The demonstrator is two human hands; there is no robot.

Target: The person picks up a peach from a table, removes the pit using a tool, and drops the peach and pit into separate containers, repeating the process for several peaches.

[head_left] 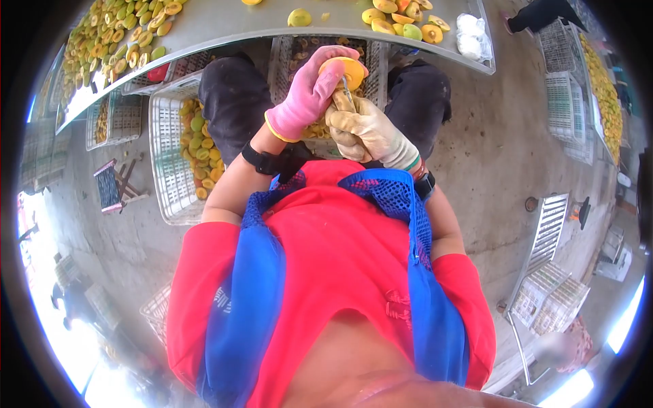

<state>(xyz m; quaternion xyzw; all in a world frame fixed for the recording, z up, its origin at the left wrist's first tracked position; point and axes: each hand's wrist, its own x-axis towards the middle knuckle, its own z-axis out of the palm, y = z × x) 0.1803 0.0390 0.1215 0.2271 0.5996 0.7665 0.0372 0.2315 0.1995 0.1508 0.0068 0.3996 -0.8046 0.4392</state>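
Note:
My left hand (306,98), in a pink glove, is closed around a halved yellow-orange fruit (354,71) that looks like a peach. In a worn beige glove, my right hand (367,129) grips a small tool with a thin metal shaft (346,86). The tool's tip meets the cut fruit; its handle is mostly hidden by my fingers. Both hands are close together above my lap. Below them, between my knees, stands a crate (280,58) with fruit pieces in it, partly covered by my hands.
A metal table (231,22) stretches ahead, with a large heap of fruit halves (112,41) at left and several more (408,20) at right. White bundles (471,37) lie at its right corner. A white crate of fruit (163,153) stands by my left leg.

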